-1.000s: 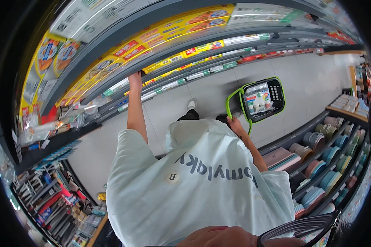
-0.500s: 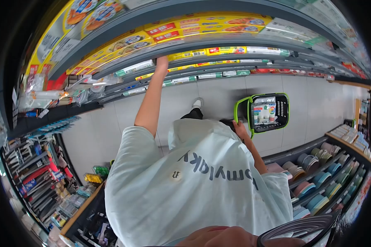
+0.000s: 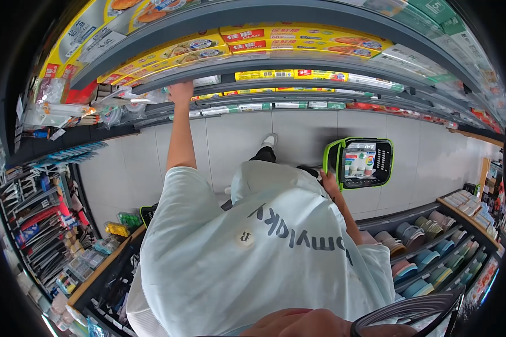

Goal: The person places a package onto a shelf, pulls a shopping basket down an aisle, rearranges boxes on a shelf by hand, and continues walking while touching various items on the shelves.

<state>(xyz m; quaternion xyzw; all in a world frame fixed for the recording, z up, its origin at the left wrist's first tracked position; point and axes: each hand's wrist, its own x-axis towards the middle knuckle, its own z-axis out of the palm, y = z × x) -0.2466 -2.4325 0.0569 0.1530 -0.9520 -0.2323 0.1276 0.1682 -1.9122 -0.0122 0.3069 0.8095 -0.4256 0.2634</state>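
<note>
My left hand [image 3: 180, 91] reaches into a lower level of the shelf rack [image 3: 219, 72], beside a white box [image 3: 207, 81]. Its fingers are hidden by the shelf edge, so whether they grip anything does not show. My right hand [image 3: 329, 182] is closed around the green handle of a black shopping basket [image 3: 391, 164] at my right side. Inside the basket lies a clear pack [image 3: 358, 160] with white, green and coloured printing. Yellow cling film boxes [image 3: 298, 45] are stacked on the level above my left hand, with more yellow boxes [image 3: 289, 74] lower down.
Bagged goods [image 3: 62, 106] hang or lie at the rack's left end. Behind me on the right is a rack of stacked bowls [image 3: 424, 258]. A display of packaged tools [image 3: 36, 224] stands at left. The grey tiled floor [image 3: 230, 135] runs between the racks.
My left hand has moved left along the shelf, from beside the yellow boxes to nearer the bagged goods. My right hand still holds the basket, which has shifted only slightly.
</note>
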